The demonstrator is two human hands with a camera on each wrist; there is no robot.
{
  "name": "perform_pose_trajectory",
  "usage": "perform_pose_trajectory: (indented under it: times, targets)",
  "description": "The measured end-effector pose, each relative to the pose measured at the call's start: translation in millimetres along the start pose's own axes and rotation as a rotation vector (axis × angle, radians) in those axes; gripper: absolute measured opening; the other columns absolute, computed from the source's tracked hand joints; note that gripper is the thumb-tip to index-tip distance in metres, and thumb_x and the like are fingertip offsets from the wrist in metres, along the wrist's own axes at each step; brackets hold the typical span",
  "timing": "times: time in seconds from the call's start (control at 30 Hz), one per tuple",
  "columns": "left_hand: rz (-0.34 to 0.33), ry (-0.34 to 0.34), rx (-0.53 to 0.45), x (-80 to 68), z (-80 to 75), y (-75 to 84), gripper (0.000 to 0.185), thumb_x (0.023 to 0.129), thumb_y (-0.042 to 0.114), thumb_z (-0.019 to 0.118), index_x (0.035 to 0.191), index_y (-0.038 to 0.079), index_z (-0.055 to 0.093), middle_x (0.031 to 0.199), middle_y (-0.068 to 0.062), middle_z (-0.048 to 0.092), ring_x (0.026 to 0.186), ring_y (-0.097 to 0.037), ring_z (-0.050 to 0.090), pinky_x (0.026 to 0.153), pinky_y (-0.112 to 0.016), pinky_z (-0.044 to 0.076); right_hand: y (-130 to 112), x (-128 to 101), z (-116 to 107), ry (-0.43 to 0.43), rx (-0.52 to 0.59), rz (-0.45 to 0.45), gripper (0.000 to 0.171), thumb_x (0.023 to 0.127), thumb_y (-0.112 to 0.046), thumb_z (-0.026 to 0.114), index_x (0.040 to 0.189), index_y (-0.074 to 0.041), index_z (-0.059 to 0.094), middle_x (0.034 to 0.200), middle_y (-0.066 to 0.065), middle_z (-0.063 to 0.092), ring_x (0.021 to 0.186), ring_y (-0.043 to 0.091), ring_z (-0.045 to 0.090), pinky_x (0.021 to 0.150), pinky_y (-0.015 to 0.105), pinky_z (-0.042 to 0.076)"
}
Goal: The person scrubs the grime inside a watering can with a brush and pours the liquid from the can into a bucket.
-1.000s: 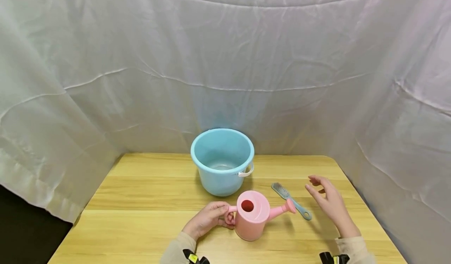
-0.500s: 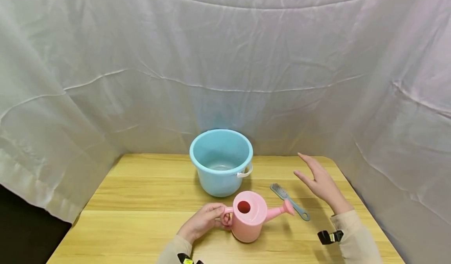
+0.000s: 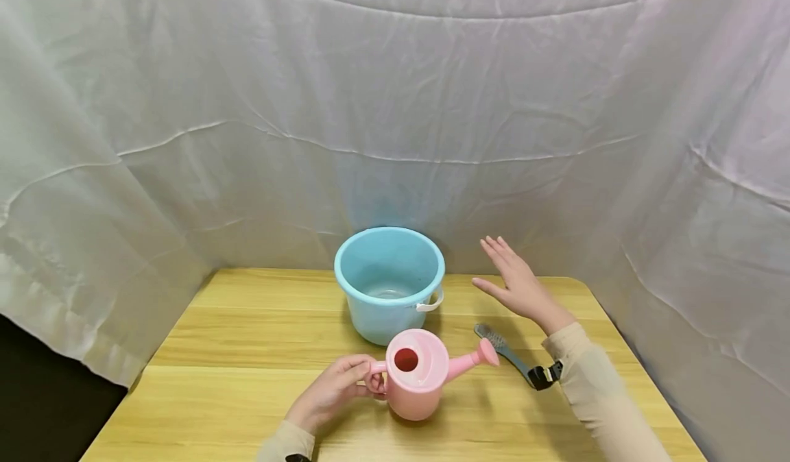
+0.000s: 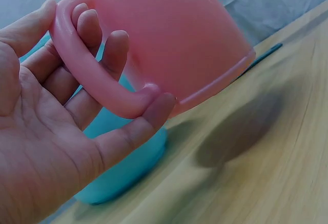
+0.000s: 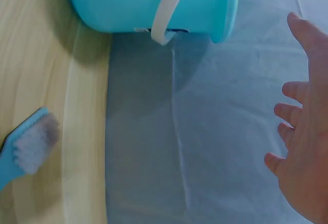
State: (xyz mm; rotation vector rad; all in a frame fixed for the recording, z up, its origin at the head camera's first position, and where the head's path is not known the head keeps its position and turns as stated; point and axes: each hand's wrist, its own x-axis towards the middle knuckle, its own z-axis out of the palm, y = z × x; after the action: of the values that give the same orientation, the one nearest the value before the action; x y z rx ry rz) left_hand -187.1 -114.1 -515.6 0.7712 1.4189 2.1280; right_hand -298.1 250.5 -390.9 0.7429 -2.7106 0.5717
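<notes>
Head view: left hand point(image 3: 330, 390) grips the loop handle of the pink watering can point(image 3: 416, 373), fingers curled through it. Can sits near the front middle of the wooden table point(image 3: 247, 352), just in front of the blue bucket point(image 3: 389, 284); whether its base is touching the wood I cannot tell here. Its long axis runs handle-left to spout-right, spout tip point(image 3: 487, 352) angled slightly up and away toward the right. Right hand point(image 3: 515, 280) is open, fingers straight and spread, raised above the table's back right — to the right of the bucket, holding nothing. A blue brush point(image 3: 503, 349) lies on the table under that forearm, bristles toward the bucket.

Left wrist view: fingers point(image 4: 102, 44) are threaded through the pink handle point(image 4: 92, 75), thumb over the top — a firm hold. The can body point(image 4: 174, 34) is tilted, base rim lifted off the wood with a shadow below it. Bucket is behind the palm.

Right wrist view: the open palm point(image 5: 307, 152) hangs beside the bucket's white bail handle point(image 5: 166, 16), apart from it. Brush head point(image 5: 31, 142) lies well left of the hand. Right hand is nearer the bucket; left owns the can.
</notes>
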Motion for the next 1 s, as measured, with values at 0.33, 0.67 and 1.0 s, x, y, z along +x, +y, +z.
perform_pose_trajectory:
  times: [0.33, 0.67, 1.0]
  targets:
    - [0.113, -0.020, -0.027, -24.2, -9.3, 15.3, 0.037, 0.106, 0.009, 0.029, 0.116, 0.001, 0.064, 0.099, 0.000, 0.071, 0.098, -0.014, 0.068, 0.094, -0.042, 0.054, -16, 38, 19, -0.084, -0.040, -0.012, 0.081, 0.093, -0.045, 0.059, 0.154, -0.006, 0.023, 0.161, 0.017, 0.021, 0.151, 0.037, 0.011, 0.119, 0.061, 0.013]
    - [0.151, 0.018, -0.025, -52.8, -25.6, 29.8, 0.040, 0.105, 0.005, 0.026, 0.119, 0.002, 0.063, 0.101, -0.001, 0.071, 0.100, -0.013, 0.067, 0.094, -0.043, 0.054, -19, 56, 38, -0.117, -0.018, -0.006, 0.078, 0.094, -0.047, 0.055, 0.154, -0.007, 0.024, 0.162, 0.015, 0.021, 0.151, 0.035, 0.011, 0.118, 0.061, 0.016]
    - [0.161, 0.085, -0.001, -77.3, -39.4, 42.2, 0.042, 0.106, 0.007, 0.024, 0.118, 0.004, 0.065, 0.103, 0.000, 0.071, 0.101, -0.014, 0.069, 0.094, -0.044, 0.054, -21, 61, 41, -0.172, -0.043, -0.037, 0.071, 0.098, -0.049, 0.047, 0.154, -0.010, 0.025, 0.162, 0.012, 0.020, 0.151, 0.035, 0.011, 0.118, 0.062, 0.015]
